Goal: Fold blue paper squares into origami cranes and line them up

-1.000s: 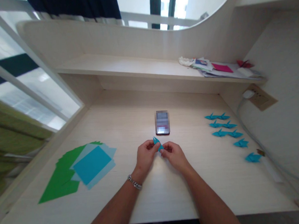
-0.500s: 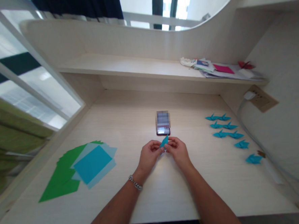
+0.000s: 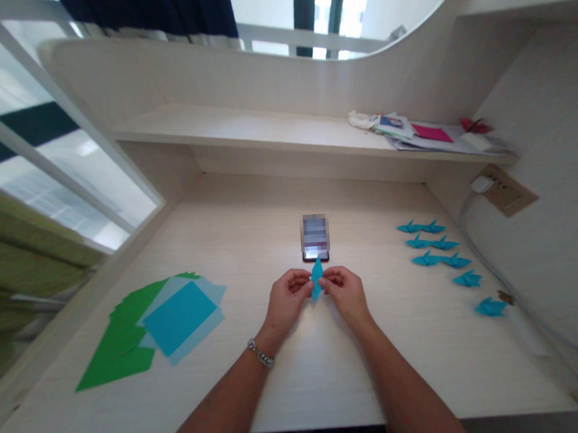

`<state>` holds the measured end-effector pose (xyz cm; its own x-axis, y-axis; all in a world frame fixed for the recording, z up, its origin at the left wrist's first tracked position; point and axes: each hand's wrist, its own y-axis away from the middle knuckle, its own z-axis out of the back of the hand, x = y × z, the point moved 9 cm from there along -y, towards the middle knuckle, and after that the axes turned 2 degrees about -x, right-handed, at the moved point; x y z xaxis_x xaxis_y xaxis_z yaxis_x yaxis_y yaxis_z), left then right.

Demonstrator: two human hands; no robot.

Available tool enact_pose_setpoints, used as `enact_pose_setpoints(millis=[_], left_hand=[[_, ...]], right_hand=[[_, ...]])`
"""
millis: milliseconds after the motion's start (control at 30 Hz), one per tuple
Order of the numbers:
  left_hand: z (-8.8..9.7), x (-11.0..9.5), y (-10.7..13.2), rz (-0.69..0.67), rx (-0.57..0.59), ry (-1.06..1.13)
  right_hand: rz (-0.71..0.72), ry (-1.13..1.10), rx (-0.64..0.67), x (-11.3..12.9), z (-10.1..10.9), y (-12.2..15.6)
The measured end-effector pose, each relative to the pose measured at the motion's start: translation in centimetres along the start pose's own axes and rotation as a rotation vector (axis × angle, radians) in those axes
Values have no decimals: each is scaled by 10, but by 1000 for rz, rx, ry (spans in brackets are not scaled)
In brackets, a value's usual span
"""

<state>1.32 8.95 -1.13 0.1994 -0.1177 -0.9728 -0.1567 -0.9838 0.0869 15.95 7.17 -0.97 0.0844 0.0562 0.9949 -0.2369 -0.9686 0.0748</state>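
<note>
Between my two hands is a small folded piece of blue origami paper [image 3: 317, 277], narrow and pointed at both ends, standing lengthwise away from me. My left hand [image 3: 292, 297] pinches its left edge with thumb and fingers. From the other side, my right hand [image 3: 343, 291] pinches the right edge the same way. Just beyond the upper tip of the paper lies a phone [image 3: 314, 238], its screen lit and blurred out. A chain bracelet [image 3: 261, 353] circles my left wrist.
Left on the desk [image 3: 249, 206] lie blue paper sheets [image 3: 180, 318] over green sheets [image 3: 117, 338]. Several blue folded cranes [image 3: 441, 260] are lined up at the right, near a cable [image 3: 493, 269] from a wall socket [image 3: 505, 190]. Papers [image 3: 433, 133] lie on the shelf above.
The folded blue paper has turned from a slant to nearly straight, and more of its lower point shows. My fingers have shifted to opposite edges of it.
</note>
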Motion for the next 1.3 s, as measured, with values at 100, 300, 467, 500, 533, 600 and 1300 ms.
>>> enact_pose_setpoints(millis=[100,300,467,500,533,600,1300], left_hand=[[-2,-2,0,-10,26,12],[-3,-5,1,-36,36,-74],[-2,-2,1,-5,50,-100],[-3,-1,1,8,71,-91],[-5,-1,2,23,95,-83],[-8,-2,3,52,136,-69],[-5,-10,2,-3,113,-108]], right_hand=[[-11,-32,11,0,0,-1],[-17,4,78,0,-2,-2],[-45,13,168,-3,-8,0],[-51,8,172,-4,-8,1],[-58,-1,173,-4,-7,1],[-71,-33,180,-4,-7,1],[-61,-50,148,-1,-2,0]])
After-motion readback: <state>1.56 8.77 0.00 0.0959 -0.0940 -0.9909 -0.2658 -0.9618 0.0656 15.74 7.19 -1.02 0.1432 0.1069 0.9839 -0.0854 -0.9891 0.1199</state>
